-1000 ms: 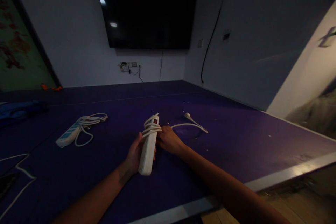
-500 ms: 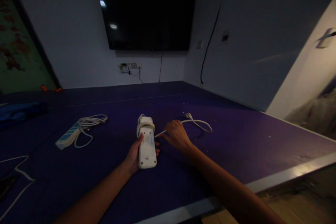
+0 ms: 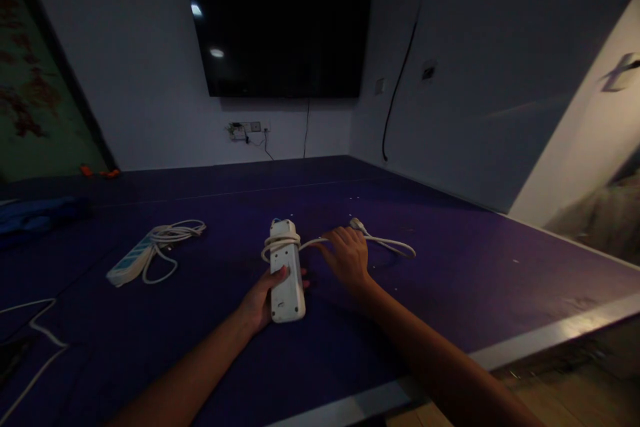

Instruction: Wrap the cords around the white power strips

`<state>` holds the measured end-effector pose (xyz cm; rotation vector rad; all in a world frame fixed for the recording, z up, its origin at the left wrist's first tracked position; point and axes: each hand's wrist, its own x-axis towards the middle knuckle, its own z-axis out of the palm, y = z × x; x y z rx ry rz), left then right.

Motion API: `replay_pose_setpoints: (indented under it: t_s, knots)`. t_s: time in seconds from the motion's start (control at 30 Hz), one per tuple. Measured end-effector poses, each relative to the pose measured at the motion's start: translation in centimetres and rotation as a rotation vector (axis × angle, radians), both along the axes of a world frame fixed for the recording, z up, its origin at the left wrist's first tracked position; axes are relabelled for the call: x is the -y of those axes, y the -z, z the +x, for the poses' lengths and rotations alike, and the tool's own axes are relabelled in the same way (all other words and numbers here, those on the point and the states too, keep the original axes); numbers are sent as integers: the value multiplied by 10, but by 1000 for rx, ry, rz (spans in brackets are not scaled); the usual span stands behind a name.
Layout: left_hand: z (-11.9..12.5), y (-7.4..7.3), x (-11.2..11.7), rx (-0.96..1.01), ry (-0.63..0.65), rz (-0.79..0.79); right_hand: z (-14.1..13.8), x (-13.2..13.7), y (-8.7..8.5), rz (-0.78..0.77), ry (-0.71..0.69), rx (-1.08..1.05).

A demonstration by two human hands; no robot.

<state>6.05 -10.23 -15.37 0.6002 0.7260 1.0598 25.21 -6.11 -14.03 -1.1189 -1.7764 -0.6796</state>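
Note:
A white power strip (image 3: 289,290) lies back side up in my left hand (image 3: 261,297), thumb across its back and fingertips showing at its right edge. Its white cord (image 3: 283,240) is wound around the far part of the strip. From there the cord runs right into my right hand (image 3: 347,255), which is closed on it. Beyond that hand the loose end makes a loop on the purple surface, with the plug (image 3: 357,224) just behind my knuckles. The strip's socket side faces away from me and is hidden.
Left of my hands lies a second power strip (image 3: 131,261) with blue sockets and a bundled cord. A thin white cable (image 3: 47,330) runs at the left edge, near dark blue cloth (image 3: 37,213). The purple platform (image 3: 450,267) ends in a pale edge in front. A television (image 3: 285,30) hangs on the wall.
My right hand has moved slightly right, drawing the cord with it. The strip has shifted a little right in my left hand, and my thumb sits lower on it.

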Motion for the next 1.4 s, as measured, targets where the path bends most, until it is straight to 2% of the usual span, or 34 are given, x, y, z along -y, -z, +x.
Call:
replay_pose_setpoints:
  t_s: [0.27, 0.43, 0.53, 0.67, 0.83, 0.93, 1.0, 1.2, 1.33, 1.4]
  knots:
    - [-4, 9, -3, 45, -11, 42, 2, -1, 0, 75, 13, -105]
    - [-8, 14, -5, 49, 57, 65, 2, 1, 1, 81, 14, -133]
    - [-8, 18, -7, 43, 14, 51, 2, 2, 3, 58, 9, -144]
    - [-6, 13, -6, 119, -44, 7, -1, 3, 3, -108, 16, -152]
    - [-7, -2, 0, 222, -62, 12, -5, 4, -2, -524, 42, -73]
    - [-10, -6, 2, 271, -79, 32, -5, 0, 0, -739, -52, 37]
    - [-11, -7, 2, 315, -72, 44, -4, -5, 4, -817, -139, 85]
    - [-12, -9, 6, 364, 21, 42, 4, -25, 13, -860, -248, 58]
    - [-10, -6, 8, 337, 117, 70, 13, -37, 14, -777, -310, 55]
    - [-9, -5, 8, 329, 161, 90, 17, -42, 15, -725, -297, 81]
